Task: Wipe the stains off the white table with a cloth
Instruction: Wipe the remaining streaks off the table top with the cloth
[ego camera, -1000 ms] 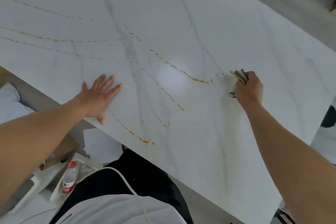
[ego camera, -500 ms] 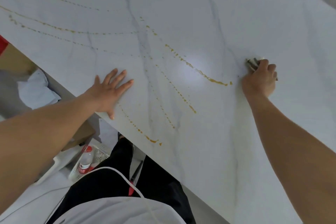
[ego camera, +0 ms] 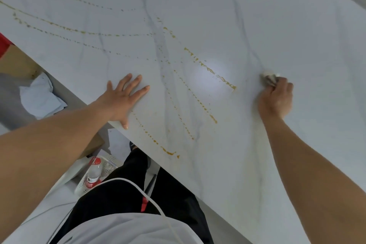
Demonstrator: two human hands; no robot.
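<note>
The white marble table [ego camera: 257, 16] carries several thin lines of orange-brown stain [ego camera: 200, 59] that fan out from its middle toward the left and the near edge. My right hand [ego camera: 276, 99] grips a bunched, soiled cloth [ego camera: 268, 79] and presses it on the tabletop just right of the end of the thickest stain line. Most of the cloth is hidden under my fingers. My left hand [ego camera: 123, 96] lies flat with spread fingers on the table near its front edge, left of the stains.
Below the table's near edge are my dark trousers [ego camera: 126, 190], a white cable, a plastic water bottle [ego camera: 93, 176] in a white basket, a pale blue cloth [ego camera: 39, 95] on the floor and a cardboard box at far left.
My right hand with the cloth has shifted slightly away from the end of the thick stain line. The small dots beyond that line's end are gone. My left hand stays flat.
</note>
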